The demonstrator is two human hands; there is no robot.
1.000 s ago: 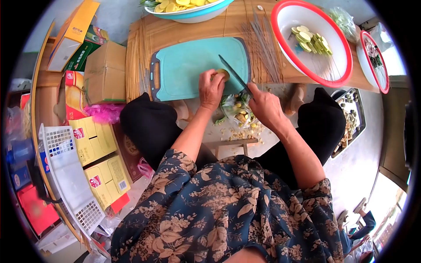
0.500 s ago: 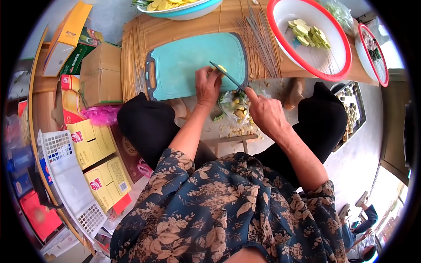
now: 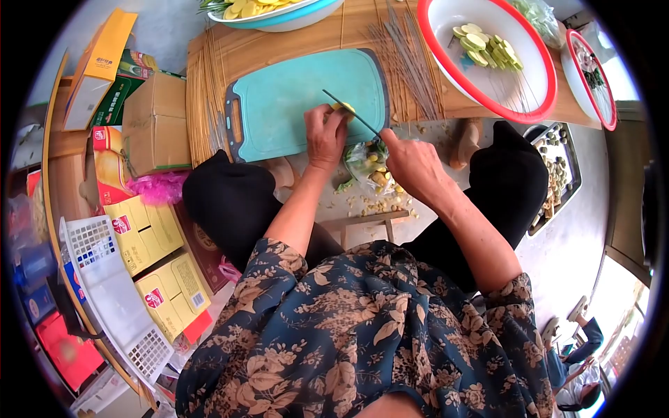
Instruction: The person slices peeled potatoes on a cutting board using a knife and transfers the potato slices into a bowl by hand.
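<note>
My left hand (image 3: 325,136) is closed on a small yellow vegetable piece (image 3: 344,106), which looks like potato, at the lower right of the turquoise cutting board (image 3: 279,90). In my right hand (image 3: 416,164) is a knife (image 3: 359,118), gripped by its handle. Its narrow dark blade slants up and left over the board, against or just beside the yellow piece; whether it cuts in, I cannot tell. My left fingertips are partly hidden. Below the board's right corner, a clear plastic bag (image 3: 376,174) holds peelings and scraps.
A bowl of yellow slices (image 3: 293,19) stands at the table's far edge. To the right, a red-rimmed basin (image 3: 426,49) holds pale green slices. Thin skewers (image 3: 408,63) flank the board. Boxes (image 3: 157,122) stack up at left. A tray (image 3: 575,167) lies right; another person (image 3: 578,359) sits beyond.
The knife blade has tipped left across the yellow piece, and my right hand has moved slightly left. My left hand keeps its hold. The whole view has shifted a little.
</note>
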